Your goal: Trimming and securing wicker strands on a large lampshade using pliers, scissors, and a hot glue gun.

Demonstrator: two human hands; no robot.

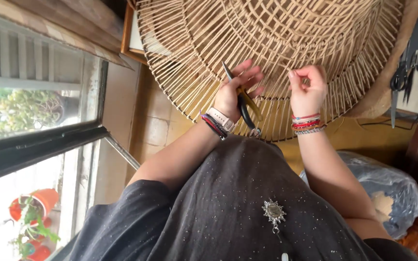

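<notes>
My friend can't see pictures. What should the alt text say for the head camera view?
Seen from above, a person's left hand grips pliers with yellow and black handles against a big round woven wicker frame, while the right hand pinches a strand at its rim. Both wrists wear bracelets; a window with potted plants is at the left.

Pale tan open-lattice woven frame point(276, 43), yellow-and-black-handled pliers point(245, 104), silver-speckled black shirt point(228, 208), orange pots point(37, 203).

The person wears a dark grey speckled top point(228, 203) with short sleeves and a silver sun-shaped pendant point(273, 211). Below the left hand point(235, 92) sit a pale watch point(221, 119) and dark bracelets point(213, 126); below the right hand point(308, 87), red bracelets point(306, 123).
</notes>
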